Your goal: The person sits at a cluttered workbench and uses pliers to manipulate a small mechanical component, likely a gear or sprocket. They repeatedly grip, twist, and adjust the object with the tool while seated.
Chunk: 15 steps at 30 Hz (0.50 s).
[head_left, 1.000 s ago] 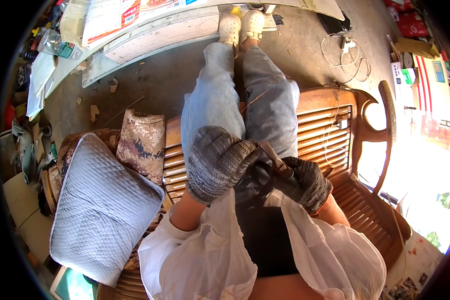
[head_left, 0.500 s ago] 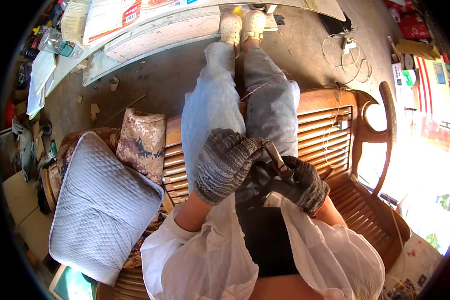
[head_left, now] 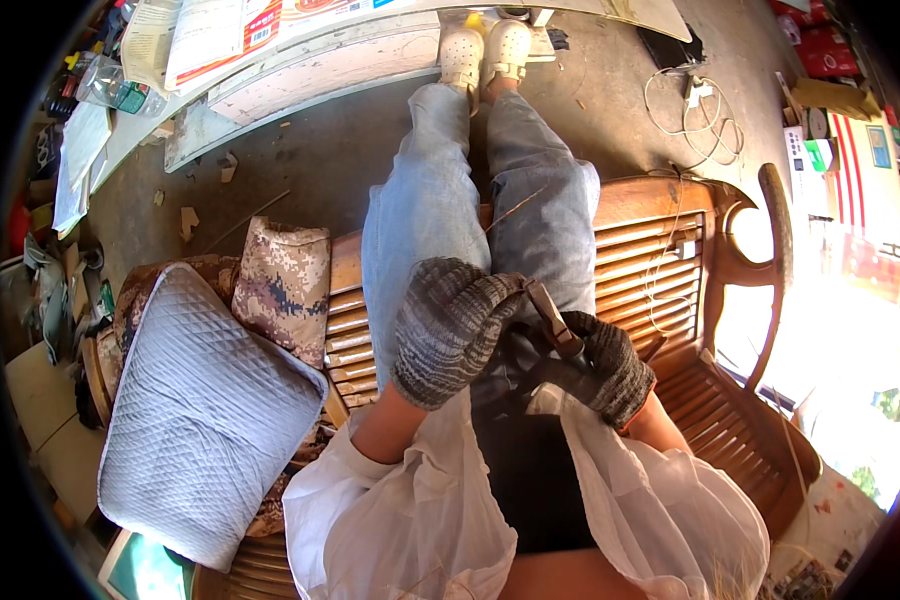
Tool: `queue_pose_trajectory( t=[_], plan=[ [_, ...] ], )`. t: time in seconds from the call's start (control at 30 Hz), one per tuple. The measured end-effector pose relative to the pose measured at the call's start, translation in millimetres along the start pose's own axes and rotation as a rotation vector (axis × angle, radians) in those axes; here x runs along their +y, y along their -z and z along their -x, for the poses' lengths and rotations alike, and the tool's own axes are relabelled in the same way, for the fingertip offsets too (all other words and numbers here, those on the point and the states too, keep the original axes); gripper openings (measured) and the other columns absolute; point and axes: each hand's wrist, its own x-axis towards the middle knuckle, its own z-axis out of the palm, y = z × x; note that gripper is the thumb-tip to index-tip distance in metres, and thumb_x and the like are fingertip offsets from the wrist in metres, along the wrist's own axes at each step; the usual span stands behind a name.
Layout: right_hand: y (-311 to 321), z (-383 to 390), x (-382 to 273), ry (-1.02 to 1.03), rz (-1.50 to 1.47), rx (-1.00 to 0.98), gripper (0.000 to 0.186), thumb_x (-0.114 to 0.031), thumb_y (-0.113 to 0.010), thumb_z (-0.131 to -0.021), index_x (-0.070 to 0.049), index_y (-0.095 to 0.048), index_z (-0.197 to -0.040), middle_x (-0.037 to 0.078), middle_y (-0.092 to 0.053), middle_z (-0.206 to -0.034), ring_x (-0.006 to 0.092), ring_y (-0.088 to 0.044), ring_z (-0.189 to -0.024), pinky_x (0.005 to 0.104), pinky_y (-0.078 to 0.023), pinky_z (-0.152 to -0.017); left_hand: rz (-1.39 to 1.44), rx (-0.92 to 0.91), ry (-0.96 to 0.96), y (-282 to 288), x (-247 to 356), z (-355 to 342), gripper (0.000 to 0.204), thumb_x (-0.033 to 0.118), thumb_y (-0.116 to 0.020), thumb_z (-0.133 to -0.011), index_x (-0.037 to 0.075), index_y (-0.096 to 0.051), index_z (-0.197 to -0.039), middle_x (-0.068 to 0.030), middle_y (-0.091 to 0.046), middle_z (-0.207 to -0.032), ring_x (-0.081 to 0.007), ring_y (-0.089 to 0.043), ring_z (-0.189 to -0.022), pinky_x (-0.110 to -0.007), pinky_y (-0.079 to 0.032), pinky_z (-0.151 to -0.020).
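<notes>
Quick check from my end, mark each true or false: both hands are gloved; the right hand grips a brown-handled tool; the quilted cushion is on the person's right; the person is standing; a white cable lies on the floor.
1. Both hands wear knit gloves. True: the left hand and the right hand are both in grey knit gloves.
2. The right hand grips a brown-handled tool. True.
3. The grey quilted cushion is on the person's right. False: it lies to their left on the wooden bench.
4. The person is standing. False: they sit on the bench, legs stretched forward.
5. A white cable lies on the floor. True.
</notes>
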Motion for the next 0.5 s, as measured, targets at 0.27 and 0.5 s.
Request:
queue_pose_trajectory(
  t=[0.27, 0.5],
  plan=[
    [-1.6, 0.3, 7.3, 0.033, 0.002, 0.016, 0.042, -0.021, -0.082, -0.069, 0.000, -0.064, -0.101, 0.007, -0.070, -0.086, 0.0132, -0.066, -0.081, 0.0282, -0.052, -0.076, -0.025, 0.004, -0.002, 2.9, 2.9, -2.4, 0.020, 0.012, -0.066, -0.074, 0.008, -0.070, -0.094, -0.0090, -0.062, -0.077, -0.0275, -0.057, -0.072, -0.040, -0.045, -0.071],
    [-2.7, -0.6, 11.6, 0.083, 0.044, 0.017, 0.036, -0.021, -0.080, -0.072, 0.000, -0.065, -0.096, 0.007, -0.070, -0.080, 0.0125, -0.066, -0.077, 0.0276, -0.053, -0.072, -0.016, 0.011, -0.009, 2.2, 1.5, -0.8, 0.019, 0.013, -0.068, -0.074, 0.009, -0.070, -0.093, -0.0081, -0.063, -0.077, -0.0272, -0.058, -0.072, -0.040, -0.045, -0.071]
  ],
)
